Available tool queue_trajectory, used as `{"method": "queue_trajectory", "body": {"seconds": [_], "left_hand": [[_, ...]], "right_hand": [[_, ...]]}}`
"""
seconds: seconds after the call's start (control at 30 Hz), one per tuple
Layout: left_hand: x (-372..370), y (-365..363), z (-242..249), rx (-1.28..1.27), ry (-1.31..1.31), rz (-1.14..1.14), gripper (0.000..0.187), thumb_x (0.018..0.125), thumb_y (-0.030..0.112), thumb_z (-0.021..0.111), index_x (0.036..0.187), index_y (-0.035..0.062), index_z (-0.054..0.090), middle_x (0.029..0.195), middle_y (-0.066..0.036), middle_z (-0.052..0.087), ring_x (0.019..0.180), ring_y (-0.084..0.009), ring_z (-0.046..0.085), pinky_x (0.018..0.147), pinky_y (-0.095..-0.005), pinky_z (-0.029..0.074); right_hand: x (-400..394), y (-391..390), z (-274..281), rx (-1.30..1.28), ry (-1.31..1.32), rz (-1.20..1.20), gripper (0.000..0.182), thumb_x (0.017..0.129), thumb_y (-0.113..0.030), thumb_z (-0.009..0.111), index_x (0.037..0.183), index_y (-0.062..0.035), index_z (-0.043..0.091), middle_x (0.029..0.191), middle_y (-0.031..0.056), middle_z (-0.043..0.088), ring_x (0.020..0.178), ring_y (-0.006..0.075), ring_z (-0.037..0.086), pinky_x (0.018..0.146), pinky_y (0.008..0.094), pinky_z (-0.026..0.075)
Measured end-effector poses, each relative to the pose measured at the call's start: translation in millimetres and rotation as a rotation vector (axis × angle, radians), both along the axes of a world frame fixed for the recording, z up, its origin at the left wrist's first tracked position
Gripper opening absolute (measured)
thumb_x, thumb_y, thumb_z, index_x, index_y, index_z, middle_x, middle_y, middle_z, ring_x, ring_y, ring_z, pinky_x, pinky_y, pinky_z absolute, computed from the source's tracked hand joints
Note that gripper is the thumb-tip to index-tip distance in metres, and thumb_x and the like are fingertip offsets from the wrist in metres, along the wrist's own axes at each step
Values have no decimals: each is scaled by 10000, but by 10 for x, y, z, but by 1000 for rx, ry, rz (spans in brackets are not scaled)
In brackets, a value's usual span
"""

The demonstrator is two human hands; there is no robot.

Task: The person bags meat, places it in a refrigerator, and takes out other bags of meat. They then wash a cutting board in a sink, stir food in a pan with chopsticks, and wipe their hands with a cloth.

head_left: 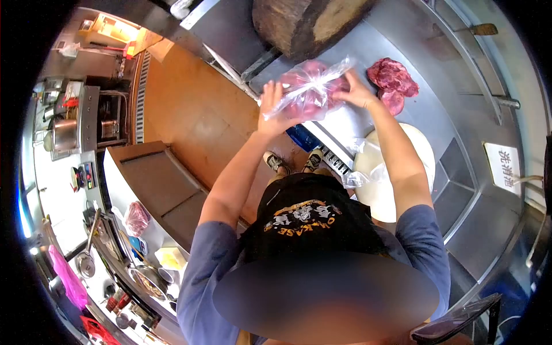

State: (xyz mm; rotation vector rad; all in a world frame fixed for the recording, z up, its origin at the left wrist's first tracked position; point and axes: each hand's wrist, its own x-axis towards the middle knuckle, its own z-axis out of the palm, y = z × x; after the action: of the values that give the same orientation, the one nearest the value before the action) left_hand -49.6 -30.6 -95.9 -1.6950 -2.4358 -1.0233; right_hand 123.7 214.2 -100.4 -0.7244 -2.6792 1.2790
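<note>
Both bare hands hold a clear plastic bag (307, 103) with red meat inside, just over the near edge of the steel counter (443, 106). With the bag as the middle of the dial, the left hand (271, 108) is at nine o'clock, fingers and thumb closed on the plastic. The right hand (355, 92) is at three, its thumb and fingers clamped on the opposite side. The bag is pale and creased across its top (bright glare hides part of the meat), and I cannot tell whether its underside rests on the counter.

Past the right hand, also at three o'clock, loose pieces of red meat (397, 79) lie on the steel. A thick wooden block (305, 26) stands at twelve. A large round white object (422, 149) is between four and five, with crumpled plastic (368, 175) against it. The black apron (310, 210) shows at six, and another bag of meat (137, 218) lies at eight, well apart.
</note>
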Motion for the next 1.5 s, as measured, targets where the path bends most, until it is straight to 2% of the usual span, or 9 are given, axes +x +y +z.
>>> {"method": "queue_trajectory", "body": {"seconds": [0.33,0.57,0.63,0.7,0.9,1.03,1.13,1.3,1.5], "left_hand": [[144,501,-656,117,-2,62,394,721,213,655,1101,113,615,1163,-137,531,1104,-331,471,987,-483,313],[238,483,-558,85,-57,144,430,732,219,640,1130,69,580,1255,-149,474,1185,-350,409,1049,-501,250],[203,419,-369,56,-74,107,480,740,246,648,1174,63,555,1259,-162,469,1181,-365,409,1050,-506,247],[189,235,-188,163,-105,88,576,751,294,662,1256,69,497,1250,-183,467,1166,-391,416,1042,-509,257],[217,409,75,222,-107,48,323,836,143,585,1144,48,592,1191,-161,532,1106,-329,492,927,-418,380],[214,587,345,339,-1260,8,277,963,221,437,972,14,621,934,-97,651,836,-176,585,803,-297,454],[224,504,407,331,-1207,21,252,962,220,452,944,19,601,890,-107,639,821,-183,591,787,-298,466],[248,494,-171,444,-1851,326,221,962,235,454,910,47,558,789,-87,600,749,-188,599,682,-311,492],[110,838,-121,66,-668,74,286,900,234,522,1076,9,534,962,-109,626,842,-222,617,782,-305,480]], "right_hand": [[-385,-629,-612,461,259,-300,415,771,-262,579,1129,-54,601,1191,120,586,1239,286,437,1079,452,224],[-460,-735,-625,495,259,-356,455,728,-108,600,1171,-11,559,1253,167,529,1227,315,434,1076,446,231],[-357,-580,-413,176,324,-292,538,722,-118,616,1234,-1,502,1309,199,477,1220,321,445,1045,411,303],[-354,-449,-123,-755,455,-530,607,772,-206,663,1282,35,439,1298,188,472,1149,257,494,950,327,408],[-961,-100,167,-369,105,-467,431,854,-237,626,1192,6,513,1043,144,642,779,183,598,698,275,490],[-757,-293,671,-1092,402,-438,95,931,-182,505,934,-88,511,824,50,645,463,44,335,401,190,263],[-337,-343,753,-1255,475,-393,61,955,-182,444,931,-129,461,602,-43,371,461,48,275,386,202,241],[-55,-180,-402,-1393,352,-957,47,965,-150,399,970,-130,441,635,-18,418,476,58,339,380,193,268],[124,-295,355,-971,489,-639,82,922,-140,502,940,-90,564,1049,122,640,676,121,590,612,254,486]]}}
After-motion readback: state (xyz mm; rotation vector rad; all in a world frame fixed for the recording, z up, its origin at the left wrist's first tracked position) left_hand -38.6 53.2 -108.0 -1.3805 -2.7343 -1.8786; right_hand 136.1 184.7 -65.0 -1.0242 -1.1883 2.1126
